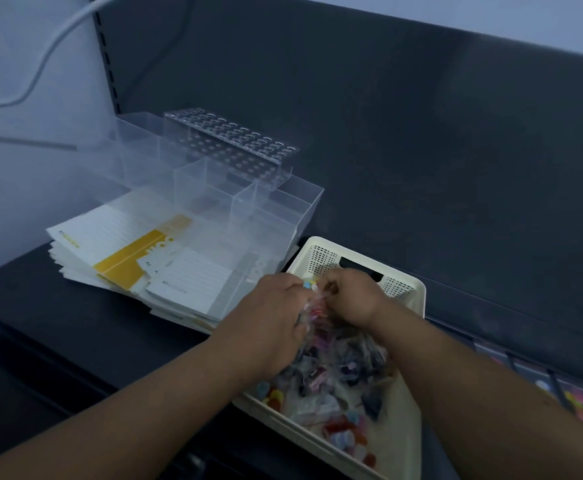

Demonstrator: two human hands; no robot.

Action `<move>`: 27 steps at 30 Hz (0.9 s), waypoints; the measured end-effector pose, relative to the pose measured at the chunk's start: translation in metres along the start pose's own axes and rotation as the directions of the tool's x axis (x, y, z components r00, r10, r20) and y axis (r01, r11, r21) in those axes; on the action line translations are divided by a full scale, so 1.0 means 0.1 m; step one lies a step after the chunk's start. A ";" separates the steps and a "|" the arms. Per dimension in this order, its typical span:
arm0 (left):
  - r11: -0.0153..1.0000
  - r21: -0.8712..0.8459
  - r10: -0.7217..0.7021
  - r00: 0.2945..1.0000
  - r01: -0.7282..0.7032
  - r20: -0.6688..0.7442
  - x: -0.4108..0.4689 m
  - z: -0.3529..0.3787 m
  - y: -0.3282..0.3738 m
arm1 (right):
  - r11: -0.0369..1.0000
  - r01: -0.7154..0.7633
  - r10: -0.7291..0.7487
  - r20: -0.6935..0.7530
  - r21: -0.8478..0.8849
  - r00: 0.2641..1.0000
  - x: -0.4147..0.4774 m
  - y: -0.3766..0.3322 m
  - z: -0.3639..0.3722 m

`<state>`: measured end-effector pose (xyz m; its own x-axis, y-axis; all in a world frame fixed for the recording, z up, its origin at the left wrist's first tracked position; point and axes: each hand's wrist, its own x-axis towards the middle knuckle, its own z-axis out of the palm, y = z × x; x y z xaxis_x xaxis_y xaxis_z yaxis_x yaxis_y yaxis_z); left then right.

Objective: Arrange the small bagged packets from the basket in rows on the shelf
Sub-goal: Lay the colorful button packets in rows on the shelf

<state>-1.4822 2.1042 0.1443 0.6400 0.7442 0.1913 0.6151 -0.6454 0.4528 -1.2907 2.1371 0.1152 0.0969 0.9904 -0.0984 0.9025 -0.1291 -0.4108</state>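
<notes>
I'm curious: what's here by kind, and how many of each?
Basket: 1
Clear divided tray: 1
Clear rack with holes: 1
Hands: 2, left hand and right hand
Total: 5; packets and notepads too heaped to count.

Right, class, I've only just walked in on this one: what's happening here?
A person is working over a cream basket that sits on a dark shelf. The left hand and right hand both grip a clump of clear bagged items just above the basket, which holds many more packets. Notepads and a clear organiser sit to the left.
</notes>
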 end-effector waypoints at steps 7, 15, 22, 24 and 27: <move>0.999 -0.014 -0.033 0.995 0.032 -0.090 0.03 -0.11 0.11 | 0.785 -0.116 0.091 0.071 0.608 0.993 -0.33 -0.12 -0.47; 0.812 -0.560 -0.152 0.986 0.164 0.070 0.29 -0.15 0.53 | 0.506 -0.212 -0.030 0.263 0.836 0.964 -0.98 -0.08 -0.85; 0.519 -0.780 -0.255 0.934 0.351 0.250 0.36 0.02 1.06 | 0.544 -0.105 0.151 0.026 0.833 0.988 -1.51 0.33 -0.94; 0.427 -0.811 -0.293 0.910 0.400 0.294 0.38 0.08 1.22 | 0.528 -0.084 0.192 -0.022 0.845 0.981 -1.67 0.46 -0.98; 0.280 -0.842 -0.279 0.878 0.461 0.388 0.37 0.18 1.51 | 0.460 -0.085 0.238 -0.031 0.884 0.971 -1.92 0.64 -1.04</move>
<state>-1.3572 2.0310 0.2040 0.5694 0.7667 -0.2965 0.0799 0.3074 0.9482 -1.2076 1.9441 0.2024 0.3221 0.9321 -0.1657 0.0360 -0.1870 -0.9817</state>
